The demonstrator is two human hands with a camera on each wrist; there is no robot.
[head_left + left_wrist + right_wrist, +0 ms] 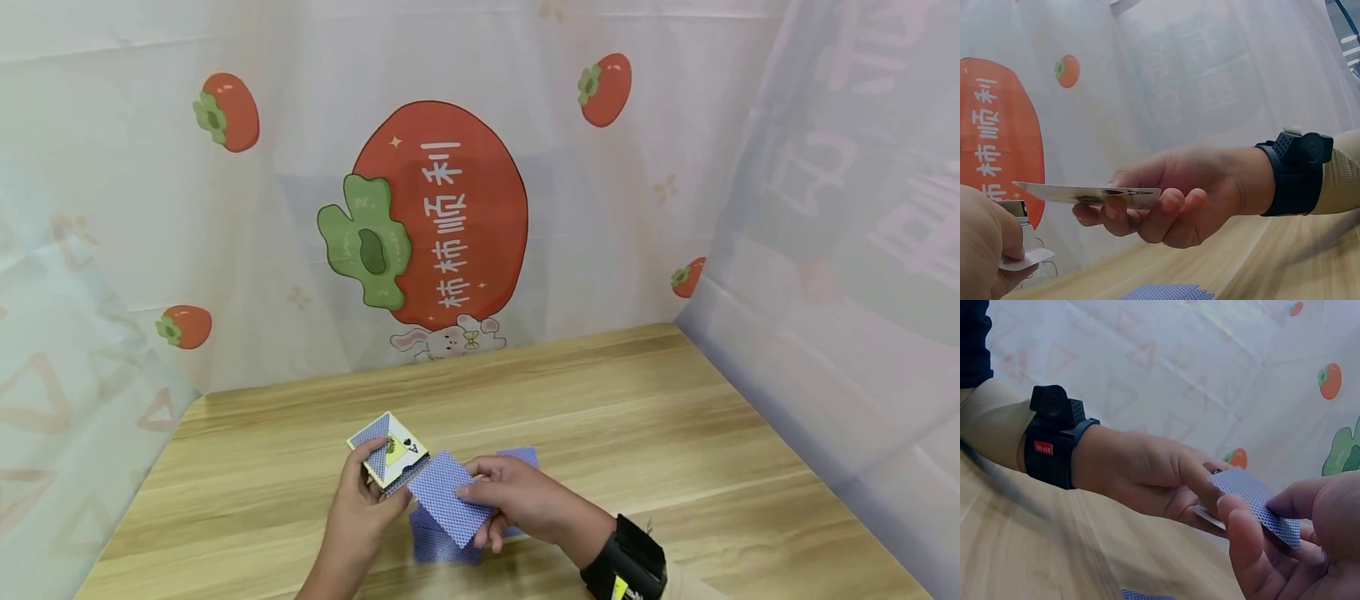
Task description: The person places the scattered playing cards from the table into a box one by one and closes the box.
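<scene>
My left hand (360, 510) grips a playing-card box (403, 454) with an ace of spades and blue pattern on its face. The box's end facing the right hand looks open, with blue-patterned card or flap showing there. My right hand (531, 497) pinches a blue-backed playing card (442, 493) between thumb and fingers, close to that end. From the left wrist view the card (1066, 192) is edge-on, its printed face downward; whether it is one card or several I cannot tell. Beneath the hands, blue-backed cards (438, 546) lie on the table, partly hidden.
The wooden table (637, 417) reaches back to a white cloth (285, 250) printed with persimmons. More cloth hangs at the left and right sides. Another face-down card (522, 455) shows behind the right hand. A black wrist camera band (626, 560) sits on the right wrist.
</scene>
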